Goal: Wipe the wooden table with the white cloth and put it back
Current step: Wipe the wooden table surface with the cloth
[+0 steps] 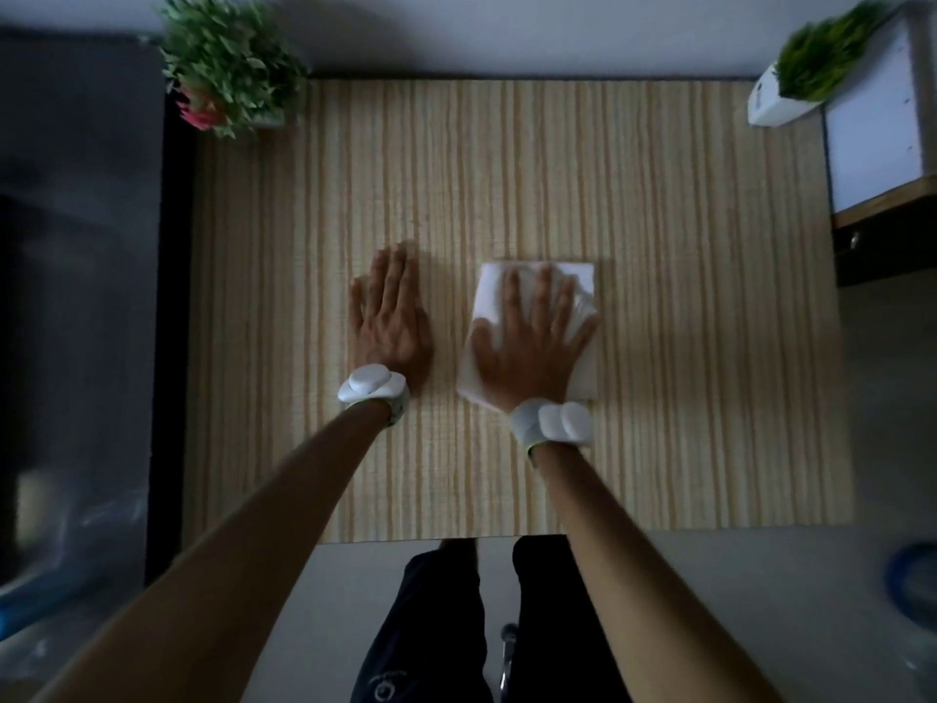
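Two plants (230,63) at table (659,347) corners

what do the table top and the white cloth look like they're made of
Table top: wood or, perhaps likelier, wood-look laminate, matte, with even pale and tan grain stripes. White cloth: soft fabric or thick paper towel, folded into a rectangle, creasing under the right hand; weave too blurred to tell.

White cloth (583,365) middle hidden under right hand (532,347).
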The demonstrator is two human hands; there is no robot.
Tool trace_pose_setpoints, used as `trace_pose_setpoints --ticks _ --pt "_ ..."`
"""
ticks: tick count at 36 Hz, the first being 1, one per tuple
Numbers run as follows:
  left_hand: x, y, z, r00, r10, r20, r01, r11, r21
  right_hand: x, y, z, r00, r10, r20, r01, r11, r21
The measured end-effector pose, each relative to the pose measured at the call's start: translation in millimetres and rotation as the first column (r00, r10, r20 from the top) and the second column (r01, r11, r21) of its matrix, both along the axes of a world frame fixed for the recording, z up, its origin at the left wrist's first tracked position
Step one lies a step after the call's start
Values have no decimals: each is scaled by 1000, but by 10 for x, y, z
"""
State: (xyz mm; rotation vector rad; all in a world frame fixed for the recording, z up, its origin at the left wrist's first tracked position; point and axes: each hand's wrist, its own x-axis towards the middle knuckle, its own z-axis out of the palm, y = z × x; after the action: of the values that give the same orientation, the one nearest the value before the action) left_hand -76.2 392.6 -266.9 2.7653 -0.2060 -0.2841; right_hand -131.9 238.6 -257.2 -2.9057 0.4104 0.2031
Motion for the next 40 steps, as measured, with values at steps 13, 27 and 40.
trace_pose_setpoints --ticks 13,27,40 --pt "23 16 -10 1000 -19 4 19 1000 9 313 -607 -67 1000 16 -13 -17 996 -83" --pt "17 -17 38 1000 -6 10 6 999 31 658 -389 -51 994 107 -7 -107 994 -13" --pt "-17 -21 54 1000 5 2 -5 998 57 561 -210 -41 947 320 -9 -320 947 1"
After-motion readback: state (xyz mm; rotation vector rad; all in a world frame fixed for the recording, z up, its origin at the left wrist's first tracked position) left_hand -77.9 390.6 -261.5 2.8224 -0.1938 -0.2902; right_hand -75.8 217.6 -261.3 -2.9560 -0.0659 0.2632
